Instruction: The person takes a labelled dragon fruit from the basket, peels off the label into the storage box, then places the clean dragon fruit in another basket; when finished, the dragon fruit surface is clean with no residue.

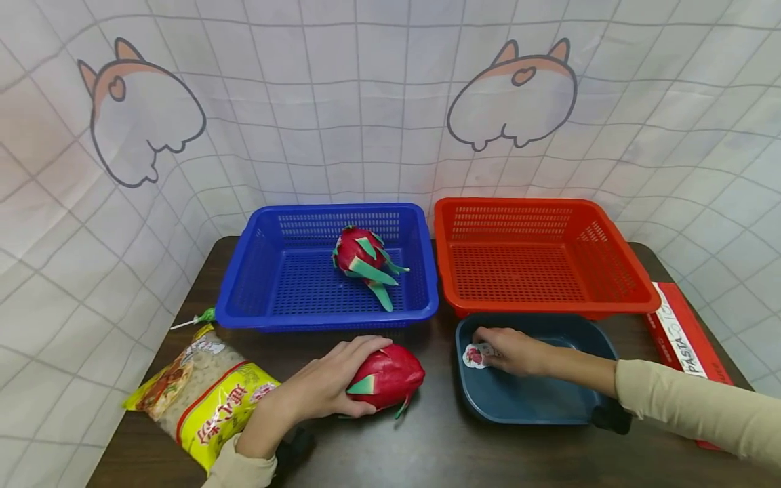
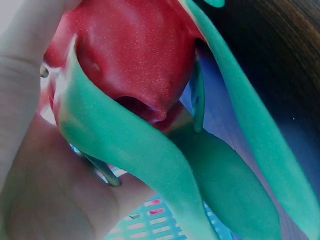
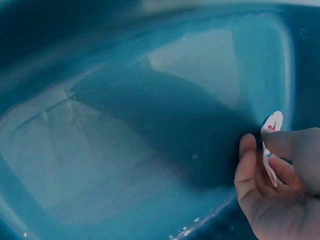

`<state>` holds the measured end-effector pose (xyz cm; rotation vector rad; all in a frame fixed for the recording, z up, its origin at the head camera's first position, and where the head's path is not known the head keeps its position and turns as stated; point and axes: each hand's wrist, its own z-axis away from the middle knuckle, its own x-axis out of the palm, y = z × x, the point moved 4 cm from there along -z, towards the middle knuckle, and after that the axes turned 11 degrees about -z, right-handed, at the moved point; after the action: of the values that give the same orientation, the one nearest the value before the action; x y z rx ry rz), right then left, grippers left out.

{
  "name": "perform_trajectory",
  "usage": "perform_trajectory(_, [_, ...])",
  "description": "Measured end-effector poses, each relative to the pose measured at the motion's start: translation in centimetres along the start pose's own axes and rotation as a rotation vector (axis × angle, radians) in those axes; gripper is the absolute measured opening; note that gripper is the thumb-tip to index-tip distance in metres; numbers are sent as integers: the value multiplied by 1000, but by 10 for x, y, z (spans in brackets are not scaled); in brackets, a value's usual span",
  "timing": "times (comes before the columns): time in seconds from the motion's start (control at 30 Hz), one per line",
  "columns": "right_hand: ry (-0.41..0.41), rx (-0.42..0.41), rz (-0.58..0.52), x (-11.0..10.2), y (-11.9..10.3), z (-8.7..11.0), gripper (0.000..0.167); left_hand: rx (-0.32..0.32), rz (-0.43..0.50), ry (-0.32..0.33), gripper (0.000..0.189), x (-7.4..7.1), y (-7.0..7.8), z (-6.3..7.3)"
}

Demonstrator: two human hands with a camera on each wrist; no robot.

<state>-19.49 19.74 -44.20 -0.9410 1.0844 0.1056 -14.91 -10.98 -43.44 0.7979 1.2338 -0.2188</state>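
My left hand (image 1: pixel 326 381) grips a red dragon fruit (image 1: pixel 393 375) with green leaf tips, in front of the blue basket. In the left wrist view the fruit's red skin (image 2: pixel 135 55) and long green leaves (image 2: pixel 125 120) fill the middle, with the palm beside them. Inside a dark blue tub (image 1: pixel 531 405), towards its left end, is my right hand (image 1: pixel 518 351). Between thumb and fingers it pinches a small white sticker (image 1: pixel 473 356) with a red fruit picture. The right wrist view shows this sticker (image 3: pixel 272 122) edge-on near the tub wall.
Behind stands a blue basket (image 1: pixel 329 322) with a second dragon fruit (image 1: pixel 356 249) inside, and a red basket (image 1: pixel 543 306) beside it. At left lie a yellow food bag (image 1: pixel 210 400) and a green lollipop (image 1: pixel 207 315). A red pasta box (image 1: pixel 683 332) lies at right.
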Motion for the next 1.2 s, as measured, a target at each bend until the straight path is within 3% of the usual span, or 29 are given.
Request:
perform_trajectory(0.27, [-2,71,48,3,2,-2,27,-13,17,-17,89,-1,0,0])
perform_trajectory(0.47, [-15,168,204,-2,-3,-1,36,-18,32,-23,89,0,-1,0])
perform_trajectory(0.63, [12,63,340,-18,-18,1,30,-16,34,-24,89,0,-1,-1])
perform_trajectory(0.7, [-7,7,295,-21,-23,0,25,-18,35,-24,89,1,-1,0])
perform_trajectory(0.77, [-57,-24,176,-22,-25,-1,23,-20,38,-23,89,1,-1,0])
perform_trajectory(0.9, [-162,7,-51,-21,-21,0,26,-22,37,-17,90,1,-1,0])
perform_trajectory(1.2, [-202,43,-80,-21,-6,8,29,-22,40,-20,90,1,-1,0])
